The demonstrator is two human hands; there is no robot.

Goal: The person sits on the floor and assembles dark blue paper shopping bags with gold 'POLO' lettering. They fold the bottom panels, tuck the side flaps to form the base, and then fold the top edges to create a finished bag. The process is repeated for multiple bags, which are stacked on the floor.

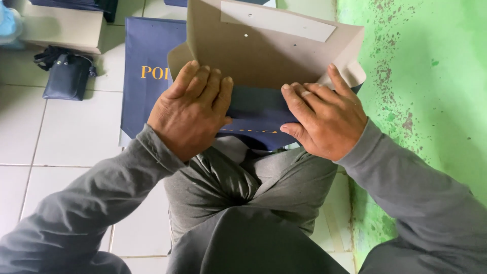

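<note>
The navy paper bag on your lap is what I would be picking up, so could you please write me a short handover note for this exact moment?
Left hand: flat, palm down, pressing the navy paper bag on the lap; grips nothing.
Right hand: fingers spread, pressing the bag's right side at the edge of the raised grey-brown flap.
Things: a pale reinforcing strip lies along the flap's top. A flat navy bag lies on the tiled floor, left; a small dark pouch further left.
Done: flap creased up.
Left, seemingly: finishing the folds.
</note>
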